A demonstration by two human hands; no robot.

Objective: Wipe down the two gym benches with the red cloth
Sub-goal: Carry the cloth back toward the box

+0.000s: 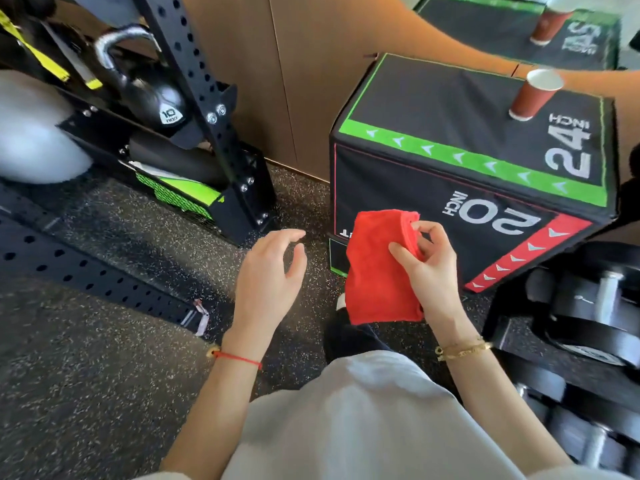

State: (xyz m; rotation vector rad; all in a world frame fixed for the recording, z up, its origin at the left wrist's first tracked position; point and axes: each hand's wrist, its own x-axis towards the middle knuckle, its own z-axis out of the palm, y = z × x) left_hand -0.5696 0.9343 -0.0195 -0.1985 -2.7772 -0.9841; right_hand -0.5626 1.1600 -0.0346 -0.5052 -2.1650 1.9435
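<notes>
A folded red cloth [375,268] hangs in front of me, above the speckled floor. My right hand [427,268] pinches its upper right edge with thumb and fingers. To the left of the cloth, my left hand [272,275] hovers with relaxed, slightly curled fingers and holds nothing. No gym bench shows in the head view.
A black plyo box [450,140] marked 24 and 20 inch stands right behind the cloth, with a red paper cup [533,95] on top. A black rack [207,116] with a kettlebell [152,95] is at the left. Dumbbells [588,306] lie at the right.
</notes>
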